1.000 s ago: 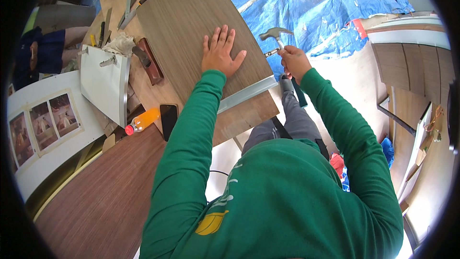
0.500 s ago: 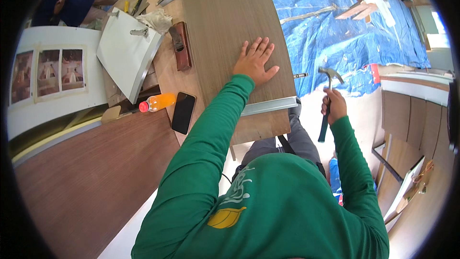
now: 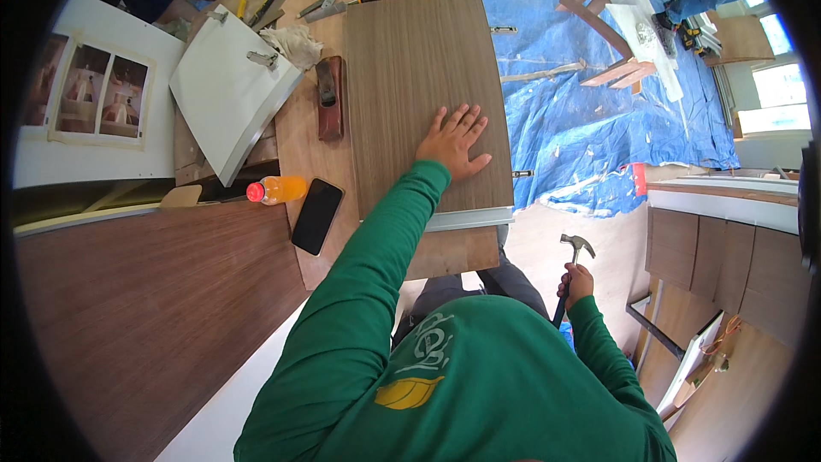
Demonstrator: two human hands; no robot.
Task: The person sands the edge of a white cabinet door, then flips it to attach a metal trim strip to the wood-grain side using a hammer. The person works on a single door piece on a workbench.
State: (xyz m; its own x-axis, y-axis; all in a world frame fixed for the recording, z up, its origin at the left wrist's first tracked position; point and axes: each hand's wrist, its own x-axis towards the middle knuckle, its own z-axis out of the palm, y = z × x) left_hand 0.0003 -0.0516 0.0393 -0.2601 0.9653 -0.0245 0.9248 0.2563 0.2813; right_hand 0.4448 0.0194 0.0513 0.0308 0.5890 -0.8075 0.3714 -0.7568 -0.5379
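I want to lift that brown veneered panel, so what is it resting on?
The veneered panel lies on a plywood worktop, with a pale strip showing along its near edge. The left hand presses flat on top. Anything under the panel is covered.

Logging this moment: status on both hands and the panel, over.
Left hand flat on brown panel. Right hand grips hammer, off the bench. Phone, orange bottle beside panel.
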